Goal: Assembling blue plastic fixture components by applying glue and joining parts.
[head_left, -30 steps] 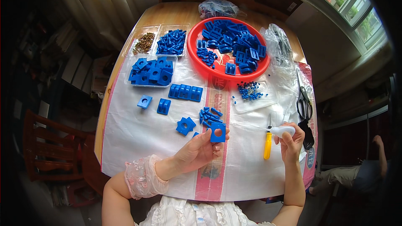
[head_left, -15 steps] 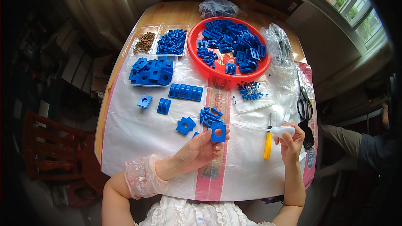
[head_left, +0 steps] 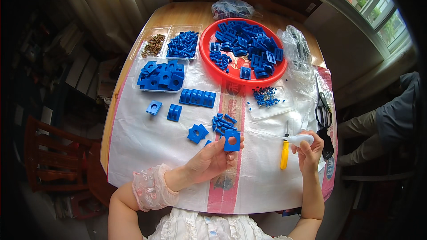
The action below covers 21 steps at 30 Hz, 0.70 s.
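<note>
My left hand (head_left: 212, 162) holds up a small blue square plastic plate with a round hole (head_left: 231, 140) by its lower edge, above the white woven sheet (head_left: 147, 144). My right hand (head_left: 308, 151) grips a white tool (head_left: 299, 139) with a thin tip pointing left toward the plate. A yellow-handled screwdriver (head_left: 284, 153) lies on the sheet just left of my right hand. Loose blue parts lie close by: a star-shaped piece (head_left: 197, 133) and a small pile of narrow pieces (head_left: 223, 122).
A red round tray (head_left: 211, 64) full of blue parts stands at the back. Clear trays hold blue blocks (head_left: 161, 75), blue small parts (head_left: 182, 44) and screws (head_left: 153, 46). Black scissors (head_left: 324, 112) lie right. Another person sits at the right edge (head_left: 391, 115).
My hands have stayed as they were. The person at the right edge has shifted position beside the table.
</note>
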Tool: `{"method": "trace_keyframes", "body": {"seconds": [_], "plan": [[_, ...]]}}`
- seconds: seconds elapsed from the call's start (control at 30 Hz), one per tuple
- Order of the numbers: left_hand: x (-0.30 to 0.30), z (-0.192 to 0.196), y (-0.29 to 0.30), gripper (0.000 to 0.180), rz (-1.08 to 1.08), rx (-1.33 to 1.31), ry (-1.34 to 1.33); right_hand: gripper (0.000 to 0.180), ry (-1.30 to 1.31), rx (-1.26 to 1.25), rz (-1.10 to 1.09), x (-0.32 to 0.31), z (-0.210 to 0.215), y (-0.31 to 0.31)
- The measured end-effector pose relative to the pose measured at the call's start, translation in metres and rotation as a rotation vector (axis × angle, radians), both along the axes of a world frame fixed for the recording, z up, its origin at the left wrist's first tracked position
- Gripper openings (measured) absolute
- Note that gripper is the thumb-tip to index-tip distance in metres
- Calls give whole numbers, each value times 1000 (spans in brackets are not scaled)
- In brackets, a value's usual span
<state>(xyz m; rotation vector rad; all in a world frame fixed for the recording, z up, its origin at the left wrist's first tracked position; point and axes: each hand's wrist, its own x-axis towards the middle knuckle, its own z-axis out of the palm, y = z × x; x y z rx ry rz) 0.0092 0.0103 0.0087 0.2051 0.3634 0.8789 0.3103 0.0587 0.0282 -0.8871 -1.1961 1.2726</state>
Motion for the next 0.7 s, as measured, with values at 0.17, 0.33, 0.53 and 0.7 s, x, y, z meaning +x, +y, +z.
{"method": "trace_keyframes", "body": {"seconds": [0.17,0.33,0.53,0.7], "plan": [[0,0,0,53,0,-4,-4,20,2,-5,18,1,1,0],[0,0,0,54,-2,-9,-4,20,-10,2,2,-1,1,0],[0,-4,0,56,1,7,-3,20,-12,1,11,0,1,0],[-1,-3,0,55,-1,15,2,21,-9,-3,14,-1,3,0]]}}
